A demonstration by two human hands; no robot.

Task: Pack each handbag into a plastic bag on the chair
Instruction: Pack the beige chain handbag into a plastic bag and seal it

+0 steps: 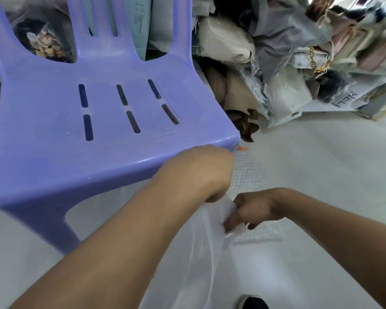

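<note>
I see both hands on the clear plastic bag [198, 253], hanging just off the purple chair's [54, 134] front right corner. Right hand [252, 210] pinches its top edge, left hand [205, 175] curls onto it. Handbags [227, 43] sit piled beside the chair, mostly wrapped.

On the pale floor [321, 157] you can see a sheet of bubble wrap [246, 175] lying flat. A small orange thing [242, 148] lies just beside its far end. Near the bottom edge, a dark shoe [255, 303].
</note>
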